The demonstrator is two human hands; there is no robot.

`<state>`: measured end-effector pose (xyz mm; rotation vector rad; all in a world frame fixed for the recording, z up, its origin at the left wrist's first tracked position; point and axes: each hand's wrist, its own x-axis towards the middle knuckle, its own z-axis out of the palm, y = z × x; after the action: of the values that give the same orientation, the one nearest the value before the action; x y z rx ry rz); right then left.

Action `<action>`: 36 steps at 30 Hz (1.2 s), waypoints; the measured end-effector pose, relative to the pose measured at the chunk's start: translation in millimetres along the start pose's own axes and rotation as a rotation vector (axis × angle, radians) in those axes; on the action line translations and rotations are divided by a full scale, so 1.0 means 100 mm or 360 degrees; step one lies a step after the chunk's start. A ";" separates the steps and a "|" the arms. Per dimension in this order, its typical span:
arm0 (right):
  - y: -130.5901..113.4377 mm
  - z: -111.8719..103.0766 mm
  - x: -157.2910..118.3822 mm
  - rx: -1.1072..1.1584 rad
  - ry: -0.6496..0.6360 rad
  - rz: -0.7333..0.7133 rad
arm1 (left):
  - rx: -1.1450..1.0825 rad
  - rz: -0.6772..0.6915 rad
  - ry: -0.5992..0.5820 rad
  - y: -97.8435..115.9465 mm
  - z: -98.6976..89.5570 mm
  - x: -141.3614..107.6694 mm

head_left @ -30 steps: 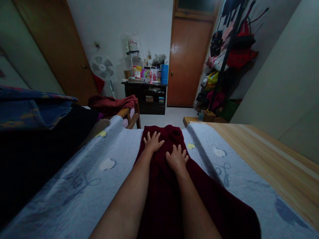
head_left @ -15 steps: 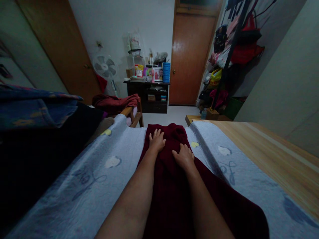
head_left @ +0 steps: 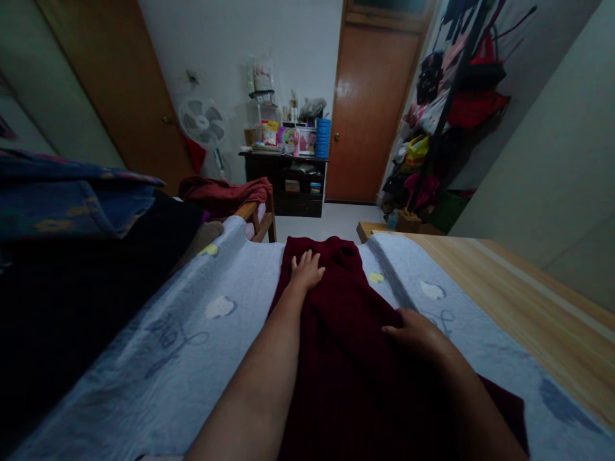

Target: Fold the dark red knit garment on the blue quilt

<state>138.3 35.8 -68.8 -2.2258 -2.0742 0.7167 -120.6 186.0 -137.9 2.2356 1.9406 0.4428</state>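
A dark red garment (head_left: 336, 346) lies spread lengthwise over a light blue patterned bed cover (head_left: 240, 282). Near the garment's far end, my left hand (head_left: 307, 271) rests flat on it with its fingers apart. My right hand (head_left: 416, 330) is at the garment's right edge, closer to me, thumb on the cloth. The right hand's other fingers curl over the edge and are mostly hidden, so whether they grip the fabric does not show.
Dark clothes and a blue denim piece (head_left: 81, 198) are heaped at the left. A wooden board (head_left: 519, 275) borders the bed on the right. Beyond the bed stand a wooden frame with red cloth (head_left: 225, 195), a white fan (head_left: 202, 121) and a dark cabinet (head_left: 259, 173).
My right hand has moved right and toward me, from the garment's middle to its edge, and the cloth there has spread wider. My left hand has barely shifted.
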 end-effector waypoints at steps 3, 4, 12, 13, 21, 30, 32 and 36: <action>0.07 -0.12 -0.25 0.0067 -0.0051 -0.0186 | -0.0012 0.0009 0.0023 0.01 -0.02 -0.02; 0.08 -0.17 -0.33 0.0081 -0.0069 -0.0230 | -0.0021 0.0009 0.0052 0.02 -0.03 -0.03; -0.02 -0.56 -0.67 0.0062 -0.0204 -0.0444 | -0.0396 -0.0080 0.0093 0.08 -0.19 -0.08; -0.05 -0.61 -0.70 0.0076 -0.0209 -0.0469 | -0.0441 -0.0082 0.0050 0.08 -0.20 -0.07; -0.47 -0.71 -0.94 0.0311 -0.0195 -0.0621 | -0.0995 -0.0347 -0.0349 0.08 -0.33 0.05; -1.12 -0.20 -1.15 0.0305 -0.0464 -0.0883 | -0.1530 -0.0472 -0.0496 -0.03 -0.54 -0.02; -1.19 -0.10 -1.15 0.0301 -0.0519 -0.0938 | -0.1513 -0.0463 -0.0468 -0.05 -0.52 0.00; -1.18 0.03 -1.05 0.0433 -0.0796 -0.1048 | -0.1488 -0.0443 -0.0405 -0.10 -0.46 0.04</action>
<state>25.0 -50.5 -1.0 -1.1752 -2.4936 1.4497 -144.2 187.5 -96.5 1.3339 1.4295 0.7702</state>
